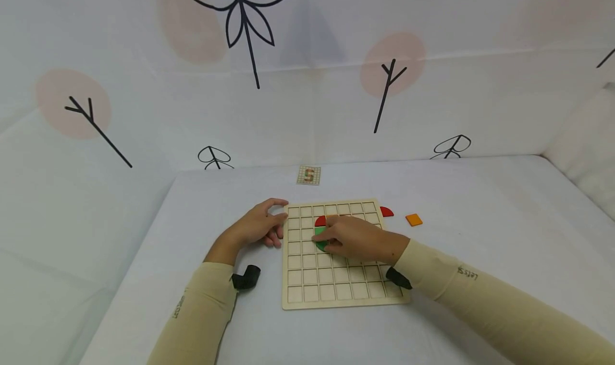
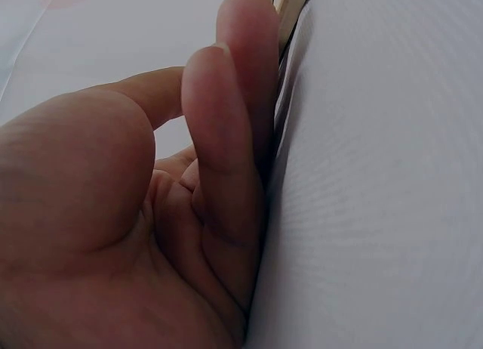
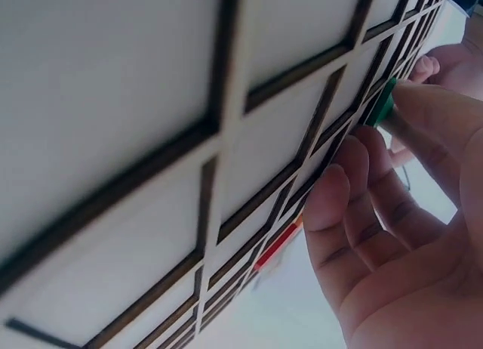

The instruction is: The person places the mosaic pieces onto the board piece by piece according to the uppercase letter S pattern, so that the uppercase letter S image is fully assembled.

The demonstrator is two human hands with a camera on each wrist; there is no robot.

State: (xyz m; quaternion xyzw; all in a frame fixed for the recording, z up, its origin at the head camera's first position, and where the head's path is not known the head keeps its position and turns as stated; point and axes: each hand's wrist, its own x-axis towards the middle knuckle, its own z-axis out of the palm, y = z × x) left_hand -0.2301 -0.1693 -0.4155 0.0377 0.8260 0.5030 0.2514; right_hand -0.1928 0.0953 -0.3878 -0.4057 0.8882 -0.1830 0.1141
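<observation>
A wooden grid board (image 1: 309, 277) lies flat on the white table. My left hand (image 1: 254, 225) rests at its left edge, fingers fairly straight; in the left wrist view its fingertips (image 2: 245, 24) reach the board's side. Over the upper middle of the grid, my right hand (image 1: 357, 238) pinches a green quarter-circle tile (image 1: 321, 246) between thumb and index finger. In the right wrist view the green tile (image 3: 385, 101) shows at the thumb tip, close against the grid. Just above it sit a green tile (image 1: 319, 230) and a red quarter-circle tile (image 1: 320, 221), with an orange tile (image 1: 331, 216) partly hidden by the hand.
A small pattern card (image 1: 308, 175) with an S-like figure lies beyond the board. A red rounded tile (image 1: 386, 212) lies by the board's right edge, and an orange square tile (image 1: 414, 220) farther right. Patterned white cloth (image 1: 312, 109) hangs behind the table.
</observation>
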